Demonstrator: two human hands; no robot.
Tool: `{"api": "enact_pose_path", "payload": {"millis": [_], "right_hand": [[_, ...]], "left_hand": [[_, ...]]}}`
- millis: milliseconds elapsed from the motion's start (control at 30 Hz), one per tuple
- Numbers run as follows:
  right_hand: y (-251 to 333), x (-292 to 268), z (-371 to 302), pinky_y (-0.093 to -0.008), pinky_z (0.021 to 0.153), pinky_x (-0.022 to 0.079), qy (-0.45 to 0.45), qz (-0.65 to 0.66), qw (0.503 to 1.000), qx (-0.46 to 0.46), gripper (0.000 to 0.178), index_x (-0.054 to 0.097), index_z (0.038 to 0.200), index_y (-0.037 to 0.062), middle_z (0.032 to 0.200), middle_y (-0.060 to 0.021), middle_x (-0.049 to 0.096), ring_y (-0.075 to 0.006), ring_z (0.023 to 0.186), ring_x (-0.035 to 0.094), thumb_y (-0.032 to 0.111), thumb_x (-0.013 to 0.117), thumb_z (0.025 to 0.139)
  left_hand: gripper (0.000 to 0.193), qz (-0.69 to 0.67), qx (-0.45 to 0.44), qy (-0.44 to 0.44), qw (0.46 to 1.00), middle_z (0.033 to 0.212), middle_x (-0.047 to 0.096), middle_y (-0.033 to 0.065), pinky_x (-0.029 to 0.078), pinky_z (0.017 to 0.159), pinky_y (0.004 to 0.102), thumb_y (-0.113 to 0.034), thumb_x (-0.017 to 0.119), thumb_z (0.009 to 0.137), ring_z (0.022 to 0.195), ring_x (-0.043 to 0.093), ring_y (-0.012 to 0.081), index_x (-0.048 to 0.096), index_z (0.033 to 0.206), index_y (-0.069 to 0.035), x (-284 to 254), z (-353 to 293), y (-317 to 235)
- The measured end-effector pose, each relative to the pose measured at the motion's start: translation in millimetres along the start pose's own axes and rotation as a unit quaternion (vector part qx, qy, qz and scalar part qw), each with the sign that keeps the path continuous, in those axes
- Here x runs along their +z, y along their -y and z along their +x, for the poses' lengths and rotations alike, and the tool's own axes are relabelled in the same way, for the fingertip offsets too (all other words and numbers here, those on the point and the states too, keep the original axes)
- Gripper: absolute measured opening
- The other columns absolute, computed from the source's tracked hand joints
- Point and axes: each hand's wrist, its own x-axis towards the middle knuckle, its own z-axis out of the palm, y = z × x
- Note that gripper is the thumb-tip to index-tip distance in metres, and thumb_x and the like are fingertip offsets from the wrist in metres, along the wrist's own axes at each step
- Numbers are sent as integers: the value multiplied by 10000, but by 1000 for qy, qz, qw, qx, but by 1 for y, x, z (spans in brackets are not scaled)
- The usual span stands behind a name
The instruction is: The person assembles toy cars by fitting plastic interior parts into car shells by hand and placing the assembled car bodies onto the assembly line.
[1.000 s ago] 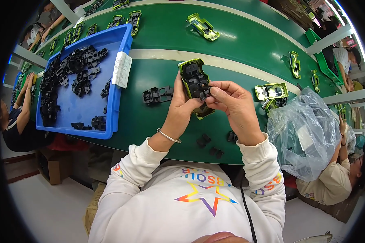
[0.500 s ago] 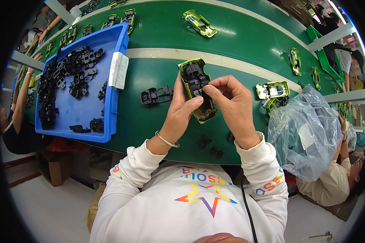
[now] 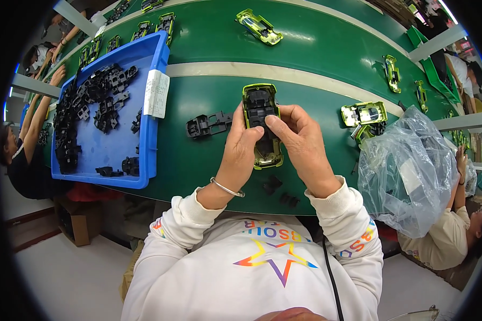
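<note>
Between my two hands is a yellow-green toy car body [image 3: 261,98], its underside up, with a black interior part [image 3: 258,114] seated in it. My left hand [image 3: 241,147] grips the left side, thumb pressed on the black part. From the right, my right hand [image 3: 301,143] clasps the other side, its thumb also on the black part. A loose black chassis frame [image 3: 209,125] lies on the green table beside my left hand. Small black pieces [image 3: 289,200] lie on the table just below the car body.
A blue tray [image 3: 148,160] of black parts stands at the left. On the right are another car body [image 3: 363,114] and a clear plastic bag [image 3: 407,176]. More car bodies [image 3: 258,27] lie beyond a pale strip [image 3: 273,73]. Other people sit at both sides.
The car body has turned more upright in my hands. My right hand has gone from pinching at the interior to gripping the car's side with its thumb pressed down.
</note>
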Motion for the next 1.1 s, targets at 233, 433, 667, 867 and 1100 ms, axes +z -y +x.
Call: {"api": "enact_pose_path", "payload": {"millis": [233, 433, 667, 867, 1100], "right_hand": [[2, -4, 18, -244, 744, 492, 18, 53, 998, 12, 332, 630, 1164, -29, 947, -37, 677, -84, 817, 593, 209, 693, 941], [23, -41, 19, -296, 934, 464, 7, -10, 999, -46, 407, 586, 1297, -17, 1199, -79, 636, -133, 1021, 587, 269, 594, 1007], [7, -84, -19, -232, 776, 494, 34, -81, 996, 6, 228, 694, 1120, -14, 990, -30, 667, -98, 844, 622, 143, 643, 962], [-4, -105, -21, -227, 770, 492, -9, -89, 996, 18, 167, 699, 1068, -26, 953, -31, 667, -91, 821, 607, 80, 633, 956], [-9, -102, -5, -238, 772, 486, -19, -137, 990, -8, 177, 690, 1087, -3, 984, -54, 660, -103, 845, 610, 62, 643, 930]], "left_hand": [[549, 57, 23, -11, 998, 1207, 579, 111, 497, 936, 321, -52, 436, 893, 1072, 594, 171, 377, 1437, -9, -3, 25, -8], [539, 7, 31, -161, 986, 1045, 572, 88, 500, 785, 320, -50, 537, 825, 892, 554, 173, 412, 1343, 35, -56, 148, -15], [121, 83, 49, -274, 957, 807, 629, 117, 507, 652, 370, -29, 645, 754, 691, 612, 238, 621, 857, 28, -144, 292, -24], [327, 505, 168, -268, 803, 1082, 631, 347, 483, 889, 500, -136, 639, 773, 1031, 587, 522, 620, 1012, 86, -178, 362, -18], [516, 629, 411, -308, 583, 1052, 697, 256, 520, 872, 491, -317, 612, 852, 899, 681, 404, 587, 1233, 29, -130, 326, -21]]}}
